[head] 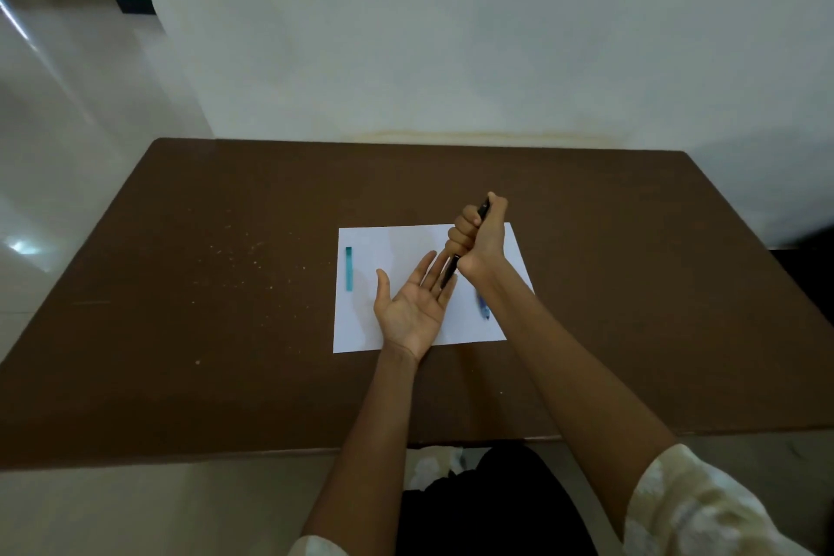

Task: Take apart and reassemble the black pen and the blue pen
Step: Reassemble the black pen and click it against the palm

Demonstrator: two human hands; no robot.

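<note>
Over the white paper [406, 239], right hand [480, 239] fisted around black pen [451, 271], left hand [413, 307] flat, palm up

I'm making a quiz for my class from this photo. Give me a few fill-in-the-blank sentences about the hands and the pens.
1. The right hand grips the ____ pen in a fist.
2. The left hand lies open with its palm facing ____.
3. The teal cap lies on the sheet of ____ near its left edge.
4. The blue pen on the paper is partly hidden by the ____ forearm.

Missing words: black; up; paper; right
</note>
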